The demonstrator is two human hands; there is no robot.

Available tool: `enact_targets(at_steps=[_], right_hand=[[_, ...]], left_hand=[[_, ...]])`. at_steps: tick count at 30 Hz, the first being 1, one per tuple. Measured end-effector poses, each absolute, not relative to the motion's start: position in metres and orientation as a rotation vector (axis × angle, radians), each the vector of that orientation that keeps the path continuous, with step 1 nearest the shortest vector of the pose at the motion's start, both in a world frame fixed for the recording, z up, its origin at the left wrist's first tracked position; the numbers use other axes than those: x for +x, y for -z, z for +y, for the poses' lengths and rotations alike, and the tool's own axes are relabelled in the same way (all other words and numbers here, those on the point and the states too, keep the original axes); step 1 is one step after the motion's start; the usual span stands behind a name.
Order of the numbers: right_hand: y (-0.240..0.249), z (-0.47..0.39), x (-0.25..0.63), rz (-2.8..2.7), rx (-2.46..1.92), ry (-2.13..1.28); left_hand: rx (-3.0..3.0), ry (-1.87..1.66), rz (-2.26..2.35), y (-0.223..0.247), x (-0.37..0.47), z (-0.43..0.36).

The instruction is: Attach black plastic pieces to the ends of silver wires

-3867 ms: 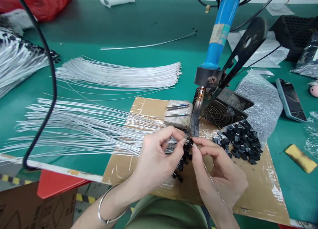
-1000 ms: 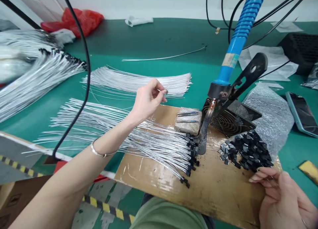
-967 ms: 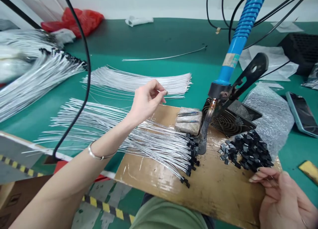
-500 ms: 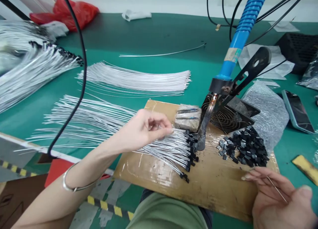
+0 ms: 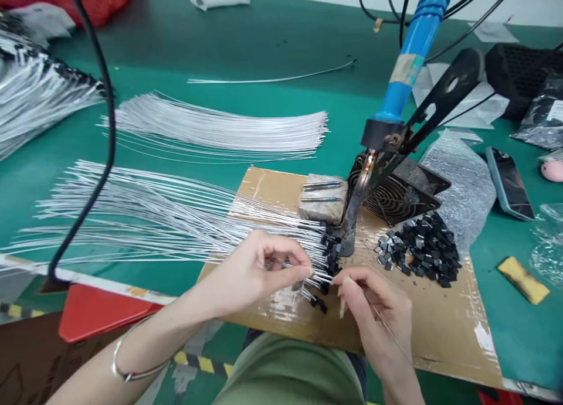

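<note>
My left hand [image 5: 275, 270] is closed in a pinch on a white wire [image 5: 324, 277], above a row of similar wires [image 5: 193, 226] that end in small black connectors [image 5: 331, 244]. Just to its right, my right hand [image 5: 378, 317] has thumb and fingers together at that wire's end. A thin strand of solder wire [image 5: 386, 326] runs through the right hand and down past the palm. Whether a connector sits between the right fingertips is hidden. Behind the hands, a blue-handled soldering iron [image 5: 407, 65] points tip-down over the cardboard sheet [image 5: 422, 329].
Loose black connector pieces [image 5: 428, 247] are heaped on the cardboard beside a small fan [image 5: 387, 197]. A pale block with metal pins [image 5: 322, 208] stands left of the iron. More white wires [image 5: 220, 123] lie behind. A black cable [image 5: 103, 82] hangs at left; a phone [image 5: 510, 182] and yellow sponge [image 5: 523, 280] lie right.
My right hand has come left from the cardboard's right edge to meet my left hand, bringing the solder wire. My left hand has lowered slightly in view. The camera view has shifted.
</note>
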State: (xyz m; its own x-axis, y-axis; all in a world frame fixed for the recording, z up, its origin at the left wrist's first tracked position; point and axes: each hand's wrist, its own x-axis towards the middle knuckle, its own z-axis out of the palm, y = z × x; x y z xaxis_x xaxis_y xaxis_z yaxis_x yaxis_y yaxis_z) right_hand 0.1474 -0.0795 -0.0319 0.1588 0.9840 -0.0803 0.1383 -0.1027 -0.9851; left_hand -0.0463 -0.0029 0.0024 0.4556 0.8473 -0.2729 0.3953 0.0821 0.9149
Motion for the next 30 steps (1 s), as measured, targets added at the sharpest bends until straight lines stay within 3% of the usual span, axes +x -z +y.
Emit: enact_targets(at_steps=[5,13,18,22,30], right_hand=[[0.037,-0.076,0.151,-1.332,-1.392,-1.125],[0.047,-0.08,0.159,-1.62,-1.268,-0.877],[0.053,-0.085,0.152,-1.554,-1.301,-0.847],[0.054,-0.086,0.15,-1.163,-1.403,-0.831],[0.06,-0.087,0.158,-0.73,-1.077,-1.341]], left_hand=[[1.533,-0.413,1.129,0.0,-0.045,-0.005],[1.657,-0.39,1.18,0.003,-0.033,-0.028],[1.578,-0.405,1.164,0.009,-0.025,-0.032],[1.379,-0.446,1.14,0.01,-0.022,-0.025],[1.256,-0.504,1.123,0.007,-0.021,-0.021]])
